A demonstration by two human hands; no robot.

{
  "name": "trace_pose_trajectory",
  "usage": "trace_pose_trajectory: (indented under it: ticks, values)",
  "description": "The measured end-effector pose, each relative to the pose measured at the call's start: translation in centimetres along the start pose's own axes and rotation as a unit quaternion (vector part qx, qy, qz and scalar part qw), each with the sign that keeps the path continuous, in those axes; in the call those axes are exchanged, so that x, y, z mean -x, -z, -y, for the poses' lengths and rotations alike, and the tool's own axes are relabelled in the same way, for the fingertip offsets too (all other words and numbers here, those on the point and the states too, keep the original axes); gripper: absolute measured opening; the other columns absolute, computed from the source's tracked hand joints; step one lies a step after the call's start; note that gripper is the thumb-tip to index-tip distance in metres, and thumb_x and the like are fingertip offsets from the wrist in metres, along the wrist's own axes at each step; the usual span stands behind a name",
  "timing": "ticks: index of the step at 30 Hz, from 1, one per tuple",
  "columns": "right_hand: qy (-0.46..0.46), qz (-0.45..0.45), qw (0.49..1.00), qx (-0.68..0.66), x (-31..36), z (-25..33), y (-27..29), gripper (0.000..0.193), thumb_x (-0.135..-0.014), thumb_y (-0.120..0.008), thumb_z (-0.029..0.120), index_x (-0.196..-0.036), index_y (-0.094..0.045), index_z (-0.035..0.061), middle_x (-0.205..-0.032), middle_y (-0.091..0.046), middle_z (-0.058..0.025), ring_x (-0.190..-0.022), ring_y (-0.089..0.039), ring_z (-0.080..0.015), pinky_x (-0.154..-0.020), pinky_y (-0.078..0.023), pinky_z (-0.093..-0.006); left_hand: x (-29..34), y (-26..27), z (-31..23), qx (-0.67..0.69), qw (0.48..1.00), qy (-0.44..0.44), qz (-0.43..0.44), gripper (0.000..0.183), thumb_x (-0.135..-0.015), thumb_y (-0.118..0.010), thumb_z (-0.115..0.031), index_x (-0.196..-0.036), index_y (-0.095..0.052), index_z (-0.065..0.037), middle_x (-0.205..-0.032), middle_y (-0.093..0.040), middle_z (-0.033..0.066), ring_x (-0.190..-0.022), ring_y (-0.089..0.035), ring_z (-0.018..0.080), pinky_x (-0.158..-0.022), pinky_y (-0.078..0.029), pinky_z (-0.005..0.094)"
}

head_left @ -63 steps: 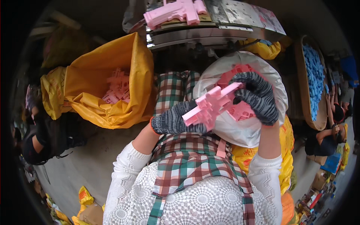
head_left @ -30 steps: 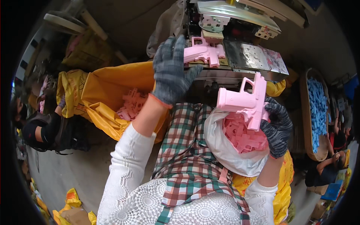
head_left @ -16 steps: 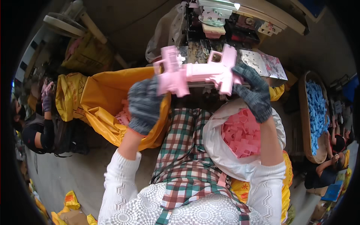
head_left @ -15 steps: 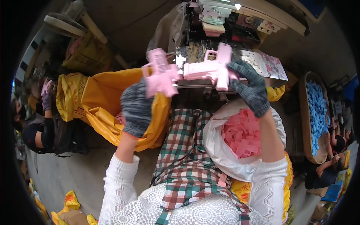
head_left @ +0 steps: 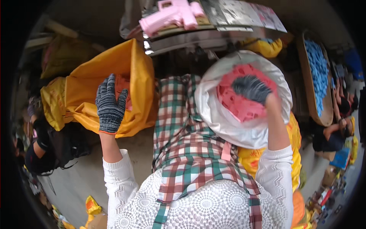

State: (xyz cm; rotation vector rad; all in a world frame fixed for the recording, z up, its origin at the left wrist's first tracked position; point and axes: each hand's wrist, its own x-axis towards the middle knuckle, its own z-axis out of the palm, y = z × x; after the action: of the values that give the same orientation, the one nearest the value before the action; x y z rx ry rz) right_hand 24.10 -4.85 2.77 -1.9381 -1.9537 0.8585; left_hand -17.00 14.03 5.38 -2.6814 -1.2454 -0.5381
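left of centre, the left hand (head_left: 110,105), in a grey striped glove, has its fingers spread out over the mouth of the yellow bag (head_left: 143,76), where pink parts (head_left: 124,84) lie. right of centre, the right hand (head_left: 251,88) is blurred at the pink pieces (head_left: 244,108) in the white bag (head_left: 228,131); whether its fingers grip one, i cannot tell. at the top of the frame, a pink toy pistol (head_left: 175,17) lies on the metal surface (head_left: 238,14).

Two gloved hands (head_left: 110,107) (head_left: 252,89), one open white sack (head_left: 244,135), one long basket (head_left: 323,120).
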Motion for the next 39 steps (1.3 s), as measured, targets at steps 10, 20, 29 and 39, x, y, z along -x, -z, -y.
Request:
trace_pose_trajectory:
  ticks: [10, 20, 29, 39]
  values:
    - [-0.323, 0.154, 0.934, -0.007, 5.5, -9.6, -18.8, 0.062, -0.064, -0.065, 0.021, -0.123, -0.050, 0.0087, -0.112, -0.058, -0.0234, -0.102, -0.058, -0.0362, -0.086, -0.048, -0.0400, 0.1, -3.0, -21.5, 0.353, 0.861, -0.355, 0.091, 0.049, -0.081, -0.062, -0.034, -0.118, -0.055, -0.004, -0.110, -0.059, 0.0170, -0.107, -0.054, 0.0312, -0.099, -0.036, 0.0405]
    - [-0.227, -0.235, 0.942, -0.079, 8.4, -2.3, -0.8, 0.042, -0.070, -0.075, 0.013, -0.110, -0.063, 0.0069, -0.102, -0.065, -0.0138, -0.092, -0.063, -0.0240, -0.083, -0.048, -0.0299, 0.4, -5.8, -17.9, 0.195, 0.819, -0.275, 0.463, 0.057, -0.082, -0.057, -0.046, -0.116, -0.056, -0.001, -0.105, -0.060, 0.0217, -0.099, -0.055, 0.0355, -0.092, -0.040, 0.0406]
    - [0.129, -0.172, 0.966, -0.145, 6.2, 7.6, 0.2, 0.049, -0.066, -0.067, 0.000, -0.114, -0.060, 0.0046, -0.109, -0.061, -0.0151, -0.103, -0.058, -0.0312, -0.090, -0.046, -0.0372, -1.7, -5.1, -16.6, 0.579, 0.713, -0.269, 0.290, 0.053, -0.077, -0.071, -0.026, -0.121, -0.054, -0.002, -0.104, -0.063, 0.0168, -0.099, -0.060, 0.0276, -0.087, -0.045, 0.0339]
    - [0.132, -0.308, 0.941, 0.051, 4.8, 11.5, 1.2, 0.047, -0.067, -0.076, 0.005, -0.111, -0.060, 0.0066, -0.113, -0.060, -0.0116, -0.110, -0.055, -0.0284, -0.096, -0.042, -0.0359, -3.7, -0.8, -15.9, 0.241, 0.946, -0.193, -0.099, 0.049, -0.064, -0.069, -0.020, -0.109, -0.058, -0.002, -0.103, -0.059, 0.0175, -0.095, -0.056, 0.0370, -0.085, -0.042, 0.0471]
